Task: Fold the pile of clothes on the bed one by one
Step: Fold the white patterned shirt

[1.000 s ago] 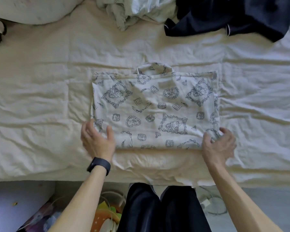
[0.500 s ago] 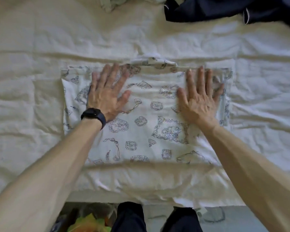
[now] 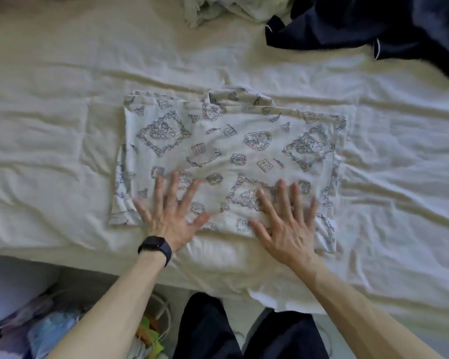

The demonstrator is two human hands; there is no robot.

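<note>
1. Two hands lie flat on the folded printed garment (image 3: 228,151), which rests at the centre of the bed (image 3: 49,125), close to its near edge.
2. Left hand (image 3: 166,218): fingers straight and spread, gripping nothing, pressing the garment's near edge at 7 o'clock. A black watch (image 3: 156,248) sits on the wrist.
3. Right hand (image 3: 288,226): fingers likewise straight and spread, pressing the near edge at 5 o'clock.
4. Crumpled clothes: pale green garment (image 3: 231,9) at 12 o'clock, navy garment (image 3: 373,24) at 1 o'clock, both well apart from the folded piece.
</note>
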